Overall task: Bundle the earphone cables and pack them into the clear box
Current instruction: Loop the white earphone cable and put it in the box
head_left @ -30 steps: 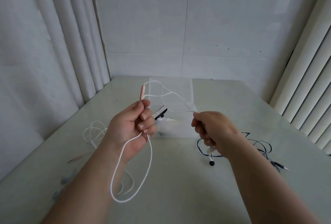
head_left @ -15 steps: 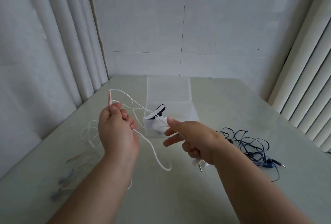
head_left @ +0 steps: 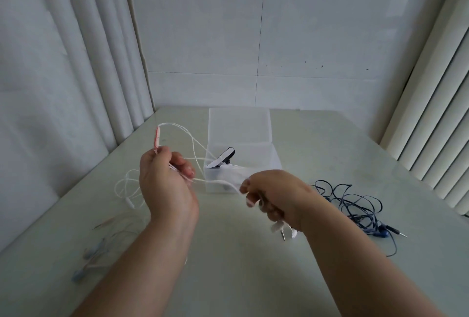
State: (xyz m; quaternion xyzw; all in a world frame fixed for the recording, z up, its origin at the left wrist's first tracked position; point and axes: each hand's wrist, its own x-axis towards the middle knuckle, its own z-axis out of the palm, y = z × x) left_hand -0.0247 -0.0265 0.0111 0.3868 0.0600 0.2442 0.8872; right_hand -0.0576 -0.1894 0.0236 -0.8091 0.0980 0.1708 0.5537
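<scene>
My left hand point(head_left: 165, 184) grips a white earphone cable point(head_left: 193, 144) with a pink inline remote point(head_left: 156, 139) sticking up above the fingers. The cable runs taut across to my right hand point(head_left: 274, 197), which holds it with curled fingers; its earbuds and plug point(head_left: 283, 230) hang below that hand. Behind both hands stands the clear box point(head_left: 241, 139), lid open, with a black-and-white item point(head_left: 223, 159) and white cable inside. A dark blue earphone cable point(head_left: 355, 205) lies tangled on the table to the right.
Another white cable point(head_left: 127, 187) lies on the pale table point(head_left: 241, 266) left of my left hand. A light blue earphone set point(head_left: 88, 258) rests near the left front edge. Curtains hang at left and blinds at right; a tiled wall is behind.
My right hand closed on the cable again and pulled it taut toward the right. The loose loop hanging below the hands is gone. The left hand stayed near the same spot.
</scene>
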